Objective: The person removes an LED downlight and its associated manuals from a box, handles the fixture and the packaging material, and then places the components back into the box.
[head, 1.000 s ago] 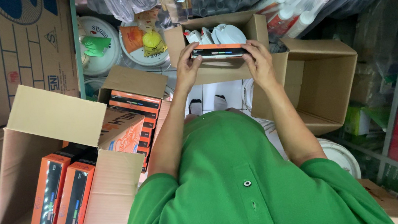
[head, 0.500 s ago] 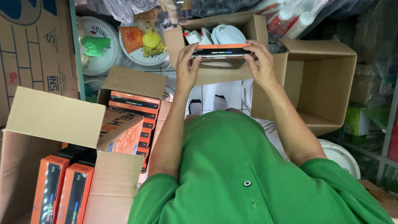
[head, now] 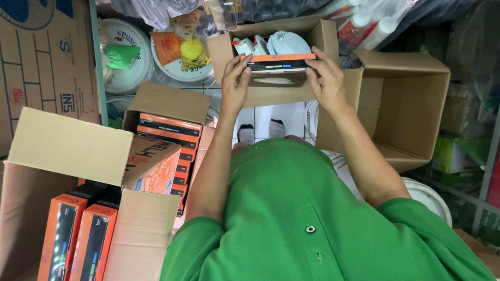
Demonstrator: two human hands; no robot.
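A flat orange and black box (head: 282, 62) is gripped at its two ends by both of my hands. My left hand (head: 235, 80) has the left end and my right hand (head: 323, 77) the right end. The box hangs level over a small open carton (head: 223, 48) that holds several white curved items (head: 286, 42). My green shirt (head: 299, 230) fills the bottom of the view, and my feet show below the held box.
An open carton (head: 414, 107) at the right looks empty. At the left, a large open carton (head: 131, 263) holds orange and black boxes (head: 77, 257) standing on edge. Another carton (head: 163, 103) has the same boxes stacked. Shelves of packaged goods line the right side.
Both hands have carried the orange and black box a little farther away from my body, over the small carton with the white items.
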